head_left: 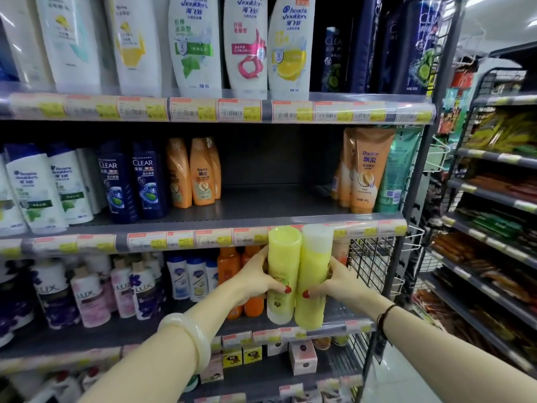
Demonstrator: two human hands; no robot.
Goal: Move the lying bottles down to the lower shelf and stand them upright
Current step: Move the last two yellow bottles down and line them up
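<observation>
Two tall yellow plastic bottles [299,274] upright, side by side and touching, in front of the lower shelf [334,314], bases at its front edge. Left hand [257,276], fingers clamped on the left bottle's side; right hand [337,282], fingers clamped on the right bottle. Orange bottles [232,263] just left, behind. Black wire side panel [374,260] just right of the bottles. Middle shelf [276,205] above them, bare in the centre.

Top shelf: white bottles [245,45] marked "head & shoulders"; dark bottle [332,58] marked "CLEAR"; price tag [239,110] showing "38". Middle shelf: navy bottles [146,181] marked "CLEAR"; orange tube [367,170] marked "Rejoice". Lower shelf: pink and purple bottles [90,295] marked "LUX"; other labels illegible.
</observation>
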